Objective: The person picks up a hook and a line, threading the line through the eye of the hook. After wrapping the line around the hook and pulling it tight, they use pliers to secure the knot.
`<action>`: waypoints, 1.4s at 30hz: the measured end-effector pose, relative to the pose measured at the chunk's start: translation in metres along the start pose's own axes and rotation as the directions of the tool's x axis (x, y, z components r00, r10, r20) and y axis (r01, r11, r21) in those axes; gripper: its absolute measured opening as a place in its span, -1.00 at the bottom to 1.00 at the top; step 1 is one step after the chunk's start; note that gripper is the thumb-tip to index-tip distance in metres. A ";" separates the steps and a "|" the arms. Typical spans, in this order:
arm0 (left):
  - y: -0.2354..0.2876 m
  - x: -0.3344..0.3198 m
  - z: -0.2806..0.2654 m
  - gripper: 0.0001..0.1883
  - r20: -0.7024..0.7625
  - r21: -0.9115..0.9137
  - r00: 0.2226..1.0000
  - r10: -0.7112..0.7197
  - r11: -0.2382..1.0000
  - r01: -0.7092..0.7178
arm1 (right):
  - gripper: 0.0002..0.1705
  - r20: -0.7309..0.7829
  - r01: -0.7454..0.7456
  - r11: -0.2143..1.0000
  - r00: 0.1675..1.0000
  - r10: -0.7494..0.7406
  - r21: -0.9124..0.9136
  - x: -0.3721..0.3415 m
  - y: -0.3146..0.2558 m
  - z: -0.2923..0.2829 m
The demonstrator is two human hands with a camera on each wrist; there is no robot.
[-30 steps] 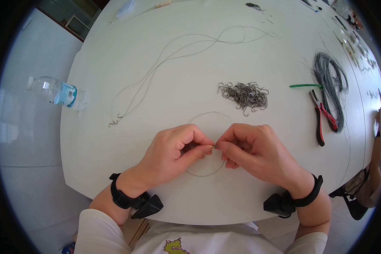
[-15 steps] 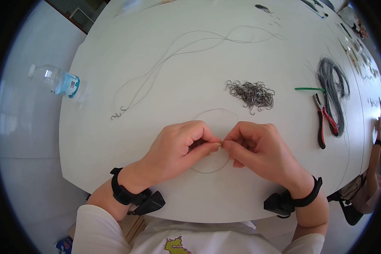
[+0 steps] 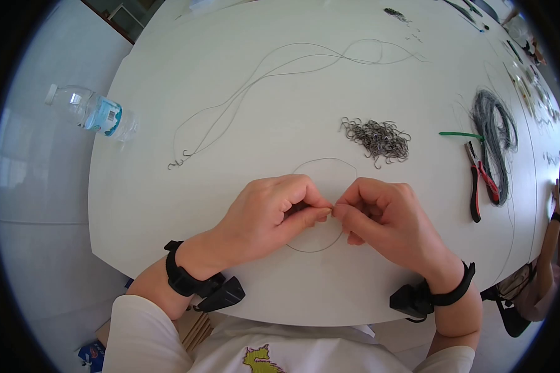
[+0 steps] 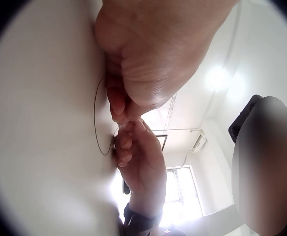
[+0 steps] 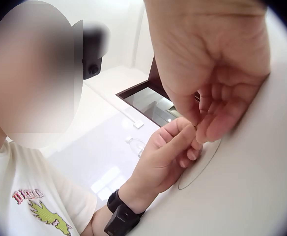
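Note:
Just in front of me, both hands meet fingertip to fingertip over the white table. My left hand (image 3: 270, 211) pinches a thin line (image 3: 315, 251) between thumb and forefinger. The same line is pinched by my right hand (image 3: 389, 217), its thumb and forefinger right against the left fingertips. The line bows out in a round loop behind and in front of the hands; the left wrist view shows the loop (image 4: 95, 118) near the tabletop. Whatever lies right between the fingertips is hidden. Beyond the hands is a pile of dark fishhooks (image 3: 379, 140).
Long lines (image 3: 252, 81) with several hooks (image 3: 176, 164) at one end lie across the table's left and middle. On the right are pliers (image 3: 475, 189) and a grey line coil (image 3: 493, 121) with a green tie (image 3: 459, 133). A plastic bottle (image 3: 99, 114) lies left.
The head view has shifted, so the table things and both hands appear a little further right. Both hands keep their fingertip pinch, with only slight finger movement.

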State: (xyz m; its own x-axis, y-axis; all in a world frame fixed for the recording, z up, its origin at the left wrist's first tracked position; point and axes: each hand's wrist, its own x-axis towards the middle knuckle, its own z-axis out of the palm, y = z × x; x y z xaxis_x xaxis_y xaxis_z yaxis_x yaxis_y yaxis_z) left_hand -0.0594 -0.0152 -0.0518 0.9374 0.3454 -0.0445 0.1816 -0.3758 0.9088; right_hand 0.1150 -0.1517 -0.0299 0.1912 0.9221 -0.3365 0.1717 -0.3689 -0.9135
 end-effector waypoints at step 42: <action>0.000 0.000 -0.001 -0.95 -0.004 -0.019 1.000 0.000 1.000 0.000 | -0.83 -0.017 0.035 0.999 0.999 -0.035 0.034 0.002 0.003 0.002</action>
State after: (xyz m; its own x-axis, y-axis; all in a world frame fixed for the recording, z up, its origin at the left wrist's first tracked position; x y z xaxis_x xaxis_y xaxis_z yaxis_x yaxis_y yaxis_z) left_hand -0.0592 -0.0145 -0.0516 0.9361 0.3490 -0.0431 0.1762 -0.3593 0.9165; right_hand 0.1144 -0.1510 -0.0340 0.2013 0.9322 -0.3008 0.1456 -0.3321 -0.9319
